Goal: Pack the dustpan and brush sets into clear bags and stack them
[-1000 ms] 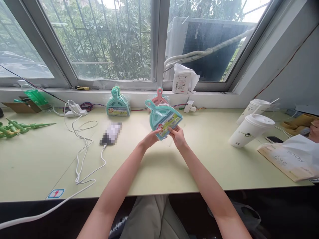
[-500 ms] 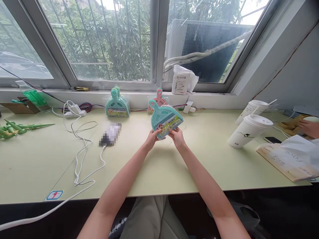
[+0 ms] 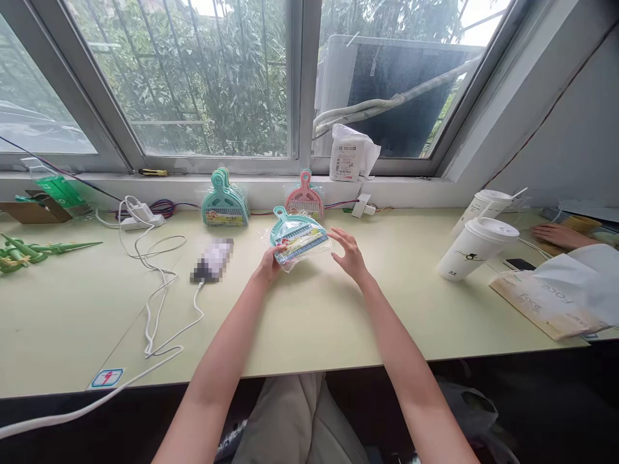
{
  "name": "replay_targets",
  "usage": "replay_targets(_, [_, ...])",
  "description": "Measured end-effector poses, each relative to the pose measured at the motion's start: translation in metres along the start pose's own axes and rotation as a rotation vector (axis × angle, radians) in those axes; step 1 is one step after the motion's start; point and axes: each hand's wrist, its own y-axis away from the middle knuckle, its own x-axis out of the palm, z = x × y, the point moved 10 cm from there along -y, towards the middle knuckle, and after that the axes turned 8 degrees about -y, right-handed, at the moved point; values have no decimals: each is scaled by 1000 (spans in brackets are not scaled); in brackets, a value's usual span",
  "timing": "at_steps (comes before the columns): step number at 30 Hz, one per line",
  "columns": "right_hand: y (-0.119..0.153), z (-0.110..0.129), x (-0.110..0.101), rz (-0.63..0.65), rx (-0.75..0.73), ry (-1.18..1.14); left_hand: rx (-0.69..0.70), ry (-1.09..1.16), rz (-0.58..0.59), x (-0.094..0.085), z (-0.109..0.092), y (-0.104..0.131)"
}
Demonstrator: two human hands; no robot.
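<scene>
My left hand (image 3: 271,263) grips the lower left corner of a teal dustpan-and-brush set (image 3: 300,237) in clear plastic wrap, its thumb on the front. The set is tilted, its handle pointing up and left. To its right, my right hand (image 3: 349,252) has its fingers apart and holds nothing. Behind the held set, pink dustpan sets (image 3: 304,198) stand upright against the wall below the window. Several more teal sets (image 3: 225,203) stand against the same wall farther left.
Two white lidded cups (image 3: 476,248) and a tissue pack (image 3: 546,299) are on the right, near another person's hand (image 3: 556,235). A phone-like blurred object (image 3: 213,260), white cables (image 3: 164,277), green toy-like pieces (image 3: 43,248) and a bottle (image 3: 65,193) lie left.
My right hand has let go of the teal set and opened beside it. My left hand has moved left with the set, which now leans back more. The other person's hand has shifted left.
</scene>
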Motion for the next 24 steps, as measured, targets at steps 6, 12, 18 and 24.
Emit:
replay_targets(6, [2, 3, -1, -127, -45, 118, -125, -94, 140, 22, 14, 9])
replay_targets(12, [8, -3, 14, -89, -9, 339, -119, -178, 279, 39, 18, 16])
replay_targets(18, [8, -1, 15, -86, -28, 296, -112, -105, 163, 28, 15, 12])
replay_targets(24, [4, -8, 1, -172, 11, 67, -146, -112, 157, 19, 14, 10])
